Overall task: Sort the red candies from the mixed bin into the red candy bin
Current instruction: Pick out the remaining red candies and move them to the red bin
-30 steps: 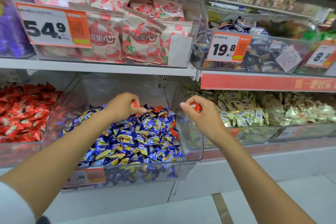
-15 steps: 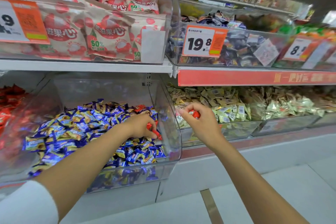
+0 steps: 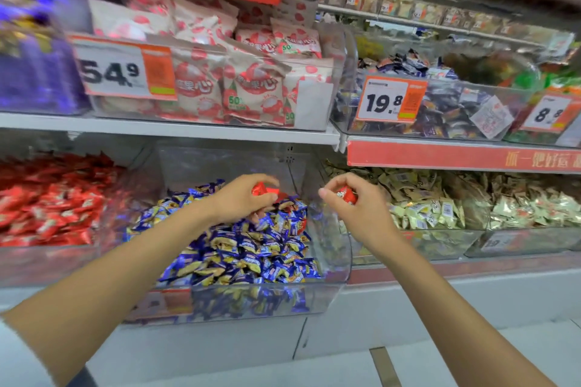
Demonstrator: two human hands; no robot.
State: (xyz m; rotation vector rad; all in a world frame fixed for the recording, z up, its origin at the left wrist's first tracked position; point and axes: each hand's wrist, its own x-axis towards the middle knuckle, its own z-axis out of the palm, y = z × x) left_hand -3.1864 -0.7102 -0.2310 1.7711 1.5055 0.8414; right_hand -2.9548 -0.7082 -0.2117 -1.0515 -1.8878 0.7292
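The clear mixed bin [image 3: 341, 261] in the middle of the lower shelf is heaped with blue-and-gold wrapped candies [image 3: 242, 248]; a few red ones show near its back right. My left hand [image 3: 242, 199] hovers over the heap's far side and grips red candy [image 3: 262, 189] in its curled fingers. My right hand [image 3: 355, 204] is just right of the bin's side wall and pinches another red candy [image 3: 345, 193]. The red candy bin [image 3: 47, 258], full of red wrappers, stands to the left.
Bins of pale gold candies [image 3: 440, 207] fill the lower shelf to the right. The upper shelf holds pink-and-white bags [image 3: 239, 85] behind a 54.9 price tag [image 3: 122, 69], dark mixed candies at 19.8 [image 3: 391, 99] and purple packs [image 3: 34, 66] at far left.
My left hand came up from the right side of the heap with red candy in it. My right hand keeps its red candy. The camera swung back to the left.
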